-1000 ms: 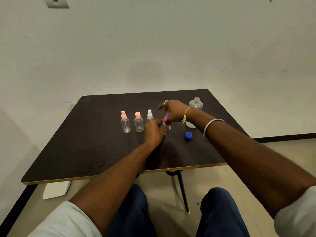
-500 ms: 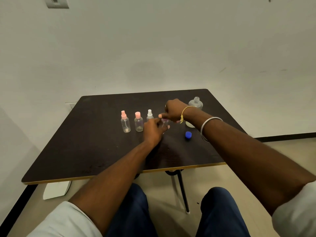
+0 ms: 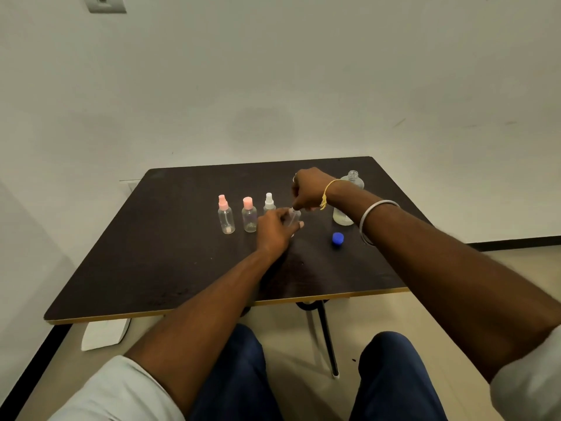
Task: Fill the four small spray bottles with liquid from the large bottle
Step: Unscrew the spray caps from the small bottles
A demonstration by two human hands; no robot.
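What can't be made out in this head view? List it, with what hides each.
Fourth small spray bottle: head view, covered by the left hand gripping it; fill level unreadable.
Its top: under the right hand, fingers curled; cap on or off unclear.
Large bottle: middle hidden behind the right wrist.
Other three spray bottles: contents too small to judge.

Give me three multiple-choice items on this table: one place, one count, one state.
1. Where is the small round blue cap?
A. on the dark table, near the large clear bottle
B. on that bottle's neck
C. on the floor
2. How many small clear bottles have pink tops?
A. one
B. two
C. four
3. The left hand:
A. lies flat
B. grips a small clear bottle
C. holds the cap
Answers: 1 A, the cap lies on the tabletop; 2 B, two stand at the row's left; 3 B, its fingers curl round it.
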